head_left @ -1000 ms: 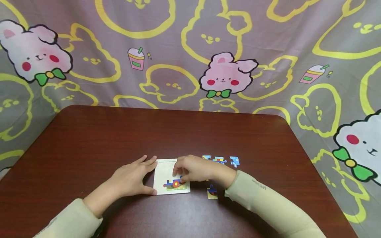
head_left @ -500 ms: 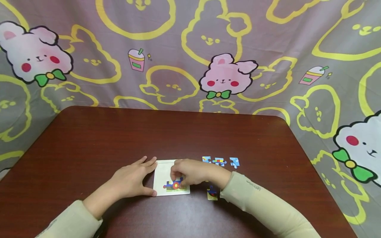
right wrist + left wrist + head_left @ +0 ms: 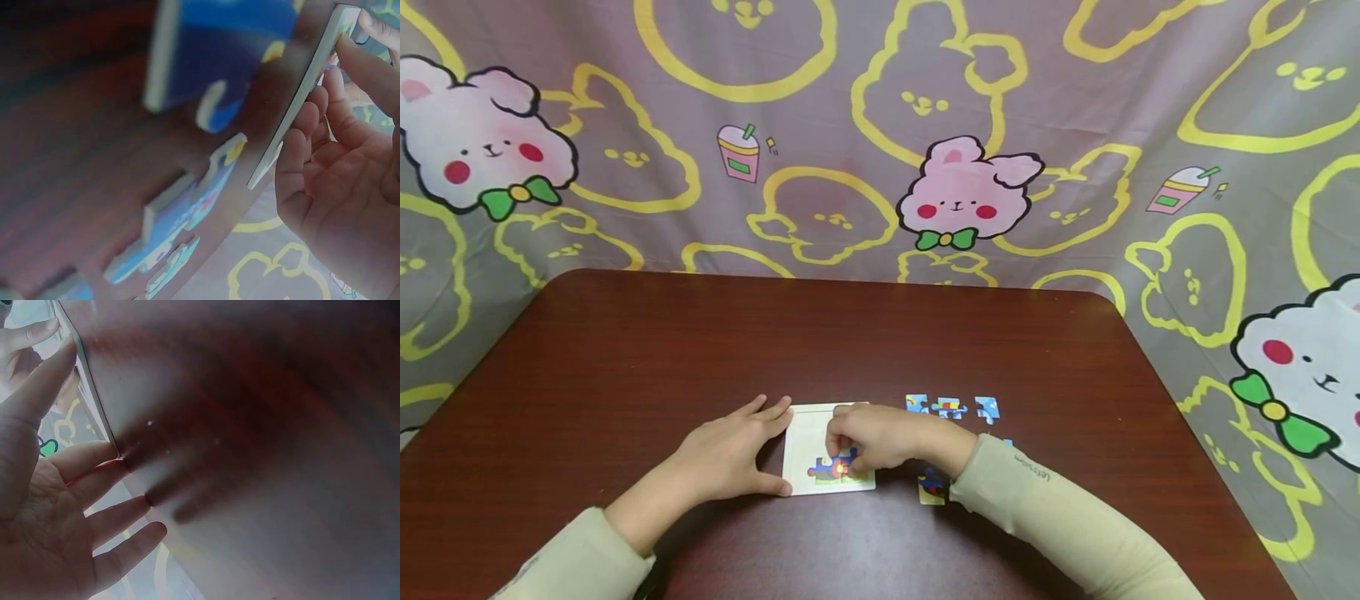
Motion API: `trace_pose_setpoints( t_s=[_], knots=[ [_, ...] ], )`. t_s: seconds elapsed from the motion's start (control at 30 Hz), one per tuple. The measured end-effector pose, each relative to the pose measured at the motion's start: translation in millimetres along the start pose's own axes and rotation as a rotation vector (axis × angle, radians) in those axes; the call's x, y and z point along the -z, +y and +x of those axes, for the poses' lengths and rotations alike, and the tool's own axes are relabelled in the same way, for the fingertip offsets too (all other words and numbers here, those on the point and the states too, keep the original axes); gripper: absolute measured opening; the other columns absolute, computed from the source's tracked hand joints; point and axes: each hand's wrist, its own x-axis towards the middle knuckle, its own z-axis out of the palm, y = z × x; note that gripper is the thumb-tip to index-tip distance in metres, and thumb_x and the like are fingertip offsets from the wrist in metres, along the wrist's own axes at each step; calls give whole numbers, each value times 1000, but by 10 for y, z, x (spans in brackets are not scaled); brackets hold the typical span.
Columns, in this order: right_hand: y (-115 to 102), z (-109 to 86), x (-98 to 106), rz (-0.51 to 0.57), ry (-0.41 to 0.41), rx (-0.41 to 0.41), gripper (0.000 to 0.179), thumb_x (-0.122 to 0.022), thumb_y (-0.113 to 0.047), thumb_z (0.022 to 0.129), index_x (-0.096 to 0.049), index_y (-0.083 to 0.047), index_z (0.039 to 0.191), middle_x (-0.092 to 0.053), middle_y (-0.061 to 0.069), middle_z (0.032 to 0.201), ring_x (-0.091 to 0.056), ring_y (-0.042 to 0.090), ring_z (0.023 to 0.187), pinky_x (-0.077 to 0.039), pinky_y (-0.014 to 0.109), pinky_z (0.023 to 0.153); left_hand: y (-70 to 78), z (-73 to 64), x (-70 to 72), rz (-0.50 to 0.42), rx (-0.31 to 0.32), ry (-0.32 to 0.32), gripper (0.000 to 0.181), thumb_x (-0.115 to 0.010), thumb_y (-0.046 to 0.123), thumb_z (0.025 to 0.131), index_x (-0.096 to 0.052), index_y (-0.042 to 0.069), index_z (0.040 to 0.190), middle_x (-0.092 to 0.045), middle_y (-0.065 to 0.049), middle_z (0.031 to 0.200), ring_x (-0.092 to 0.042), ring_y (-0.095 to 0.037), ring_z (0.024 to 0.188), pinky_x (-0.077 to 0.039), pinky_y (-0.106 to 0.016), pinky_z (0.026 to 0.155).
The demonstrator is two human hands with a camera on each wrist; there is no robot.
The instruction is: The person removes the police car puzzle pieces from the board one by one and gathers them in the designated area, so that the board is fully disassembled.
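A white square puzzle tray (image 3: 803, 433) lies on the table. My left hand (image 3: 722, 450) steadies its left side with extended fingers, the thumb at the near corner and fingertips at the far one. Inside the tray, along its near edge, sit joined puzzle pieces (image 3: 827, 472) with blue, red and yellow print. Over them my right hand (image 3: 880, 435) bends down, thumb and index finger pinching at a puzzle piece that they partly cover. In the right wrist view that hand (image 3: 350, 169) has its other fingers curled beside the tray edge (image 3: 300, 103).
Loose puzzle pieces lie right of the tray: a blue one (image 3: 917, 403), one with red and yellow (image 3: 950, 407), another blue one (image 3: 987, 407) and a darker one (image 3: 932, 487) nearer. My right forearm hides part of that area. A patterned curtain (image 3: 820, 108) hangs behind the brown table (image 3: 760, 333).
My right hand has shifted slightly left and down over the tray, bringing its puzzle piece against the other one. The left hand stays at the tray's side.
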Motion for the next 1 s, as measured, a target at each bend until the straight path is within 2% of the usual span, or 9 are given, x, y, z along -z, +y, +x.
trace_pose_setpoints(
  t_s=[0.47, 0.7, 1.0],
  knots=[
    [1, -4, -7, 46, 10, -12, 24, -79, -6, 79, -63, -17, 93, -54, -7, 92, -49, 4, 87, -41, 18, 83, 14, -5, 15, -5, 11, -13, 97, -85, 56, 67, -52, 8, 145, -43, -9, 156, -37, -40, 145, -48, -58, 97],
    [-12, -25, 20, 131, 29, 20, 17, -76, -5, 83, -64, -12, 91, -58, -4, 89, -52, 5, 81, -43, 15, 76, 7, -11, 3, -9, 8, -1, 97, -85, 57, 67, -52, 9, 145, -44, -8, 156, -37, -39, 145, -48, -59, 97],
    [-56, -35, 51, 149, 69, 23, 6, -70, -5, 89, -67, -9, 88, -62, -5, 85, -51, 2, 77, -42, 15, 75, 1, -18, 11, -9, -1, 0, 96, -85, 57, 67, -52, 9, 145, -44, -9, 156, -38, -40, 145, -47, -59, 98]
  ],
)
